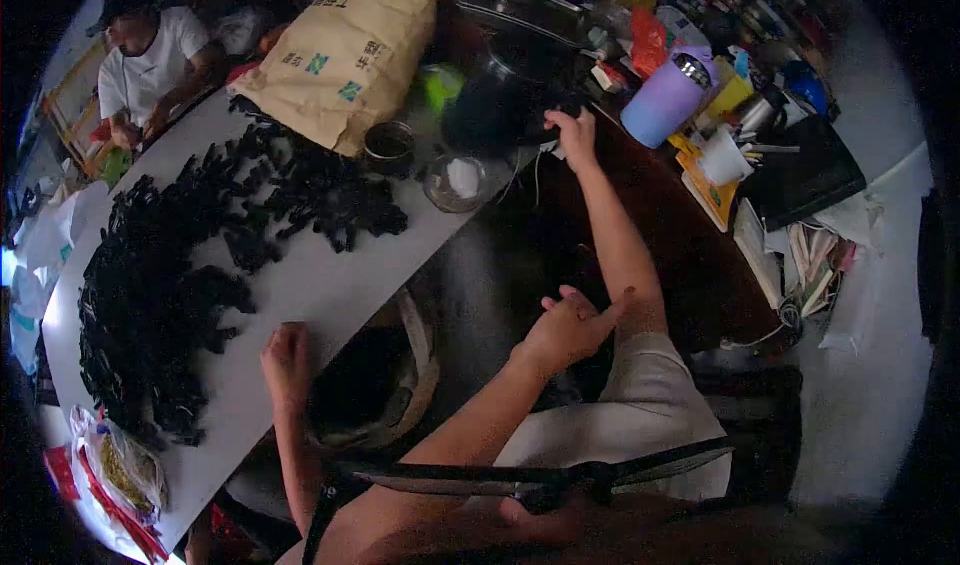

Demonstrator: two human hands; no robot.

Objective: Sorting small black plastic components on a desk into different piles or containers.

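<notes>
My left hand (570, 333) crosses in front of the lap of pale clothing. One digit stretches toward my right forearm and the other fingers bend loosely; nothing shows in it. My right hand (574, 137) reaches far forward past the dark brown surface (680, 255), its fingers parted beside a dark shape and a thin white cord (538, 180). Nothing clear is in its grasp. A further hand (287, 353), closed, rests at the edge of the white table (310, 295); its bare forearm rises from the lower edge and seems to be another person's.
Many small black pieces (160, 275) are heaped across the white table. Behind them lie a large tan sack (340, 55), a round tin (389, 147) and a clear bowl (440, 190). A purple-blue bottle (665, 105) and white mug (722, 155) stand right. A person (150, 65) sits far left.
</notes>
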